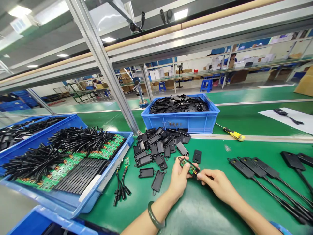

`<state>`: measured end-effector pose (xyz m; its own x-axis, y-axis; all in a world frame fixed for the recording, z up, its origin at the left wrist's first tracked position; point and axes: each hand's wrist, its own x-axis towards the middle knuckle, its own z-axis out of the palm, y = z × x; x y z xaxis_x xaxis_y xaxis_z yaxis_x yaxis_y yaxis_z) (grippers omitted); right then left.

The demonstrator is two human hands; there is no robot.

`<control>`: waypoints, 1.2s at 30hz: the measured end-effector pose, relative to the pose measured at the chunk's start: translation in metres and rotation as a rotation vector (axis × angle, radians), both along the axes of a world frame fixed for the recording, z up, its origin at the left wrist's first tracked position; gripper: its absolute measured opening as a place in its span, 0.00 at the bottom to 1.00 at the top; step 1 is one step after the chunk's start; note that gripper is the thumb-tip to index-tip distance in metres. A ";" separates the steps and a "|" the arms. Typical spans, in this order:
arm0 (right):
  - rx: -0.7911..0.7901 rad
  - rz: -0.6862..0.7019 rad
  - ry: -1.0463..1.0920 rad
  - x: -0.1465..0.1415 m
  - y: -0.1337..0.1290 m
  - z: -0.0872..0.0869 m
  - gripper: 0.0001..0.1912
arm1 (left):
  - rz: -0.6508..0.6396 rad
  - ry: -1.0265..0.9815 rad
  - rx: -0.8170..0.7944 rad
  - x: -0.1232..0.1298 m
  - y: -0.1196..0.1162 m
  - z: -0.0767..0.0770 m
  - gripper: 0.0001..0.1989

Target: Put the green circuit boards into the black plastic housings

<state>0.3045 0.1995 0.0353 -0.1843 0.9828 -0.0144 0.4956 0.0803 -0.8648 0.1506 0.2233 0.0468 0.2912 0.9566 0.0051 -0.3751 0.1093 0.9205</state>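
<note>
My left hand [179, 176] is closed around a black plastic case half with a green circuit board [187, 165] lying in it, component side up. At the board's near right end, short coloured wires show. My right hand [217, 182] pinches the black cable there, most of which its fingers hide. Just beyond the hands lies a flat black cover [197, 156]. Left of them spreads a heap of empty black case halves [156, 148]. Several loose cables [120, 186] with small green boards lie farther left.
A blue bin of black parts [181, 120] stands at the back. At the left, a blue tray [107, 173] holds boards with cables. A yellow screwdriver [233, 133] lies back right. Several cased units with cables [254, 169] lie right; another rests on white paper [290, 125].
</note>
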 end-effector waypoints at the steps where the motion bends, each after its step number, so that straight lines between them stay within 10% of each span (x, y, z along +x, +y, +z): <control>1: 0.001 0.000 -0.017 -0.001 0.000 0.000 0.22 | 0.010 0.005 0.002 0.000 0.000 -0.001 0.14; 14: 0.187 -0.039 -0.187 -0.008 -0.004 0.011 0.22 | 0.054 0.113 0.076 0.003 -0.001 0.001 0.12; 26: 0.773 -0.028 -0.382 0.004 -0.003 0.002 0.13 | -0.092 0.712 0.234 0.004 -0.005 -0.001 0.03; 36: 0.784 -0.004 -0.437 0.005 -0.002 0.002 0.12 | -0.122 0.741 0.252 0.004 -0.006 -0.002 0.06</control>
